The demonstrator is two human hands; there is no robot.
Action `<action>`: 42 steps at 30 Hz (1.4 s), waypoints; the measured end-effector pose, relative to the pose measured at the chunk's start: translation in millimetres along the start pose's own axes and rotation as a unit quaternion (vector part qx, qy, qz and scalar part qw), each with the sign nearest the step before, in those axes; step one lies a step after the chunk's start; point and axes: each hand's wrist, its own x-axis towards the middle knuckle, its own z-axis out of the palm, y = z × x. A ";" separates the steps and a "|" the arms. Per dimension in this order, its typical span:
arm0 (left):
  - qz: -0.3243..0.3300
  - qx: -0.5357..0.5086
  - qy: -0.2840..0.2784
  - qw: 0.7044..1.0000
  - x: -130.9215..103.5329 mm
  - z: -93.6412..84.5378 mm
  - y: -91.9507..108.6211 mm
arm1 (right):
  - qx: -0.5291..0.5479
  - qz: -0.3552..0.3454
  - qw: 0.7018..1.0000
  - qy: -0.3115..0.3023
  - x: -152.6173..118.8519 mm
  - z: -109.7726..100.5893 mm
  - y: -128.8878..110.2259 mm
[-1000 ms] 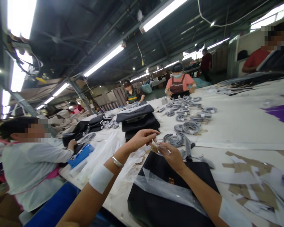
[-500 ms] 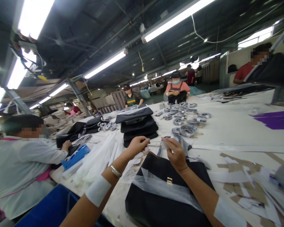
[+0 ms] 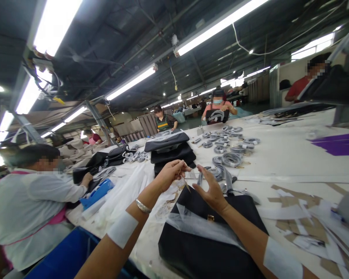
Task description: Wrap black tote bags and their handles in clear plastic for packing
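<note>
My left hand (image 3: 174,173) is closed in a pinch above the far edge of a black handbag (image 3: 197,248). A small, thin, pointed tan piece (image 3: 187,186) hangs below its fingertips, too small to name. My right hand (image 3: 211,190) is open over the bag, thumb and fingers spread, with nothing seen between them. The handbag lies flat in front of me. A sheer whitish strip (image 3: 203,230) crosses its front below a gold clasp (image 3: 211,218). Grey-wrapped handles (image 3: 227,179) show at the bag's far side.
Beyond my left hand stands a stack of black bags (image 3: 170,153). Coiled grey straps (image 3: 232,159) lie further back. Paper and cardboard scraps (image 3: 302,221) are at right, plastic sheeting (image 3: 125,190) at left. A co-worker (image 3: 31,209) works at left, near a blue bin (image 3: 66,252).
My right hand has opened and its fingers have spread, where before they held a small clear piece. My left hand stays pinched, with the pointed piece now showing below it.
</note>
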 end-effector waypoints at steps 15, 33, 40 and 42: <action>0.093 0.432 0.013 0.897 -16.8 -11.7 -0.1 | -0.012 -0.013 0.998 0.061 0.8 -0.2 6.8; 0.008 0.036 0.031 0.999 -19.6 -0.5 -0.4 | -0.048 -0.033 0.997 0.041 -0.1 -1.1 1.2; 0.023 0.049 0.001 0.999 -20.1 -0.9 1.1 | 0.108 0.024 0.989 -0.103 -2.8 -1.5 -11.7; 0.023 0.058 -0.003 0.998 -20.2 -0.7 0.0 | 0.113 0.025 0.987 -0.112 -3.7 0.7 -13.7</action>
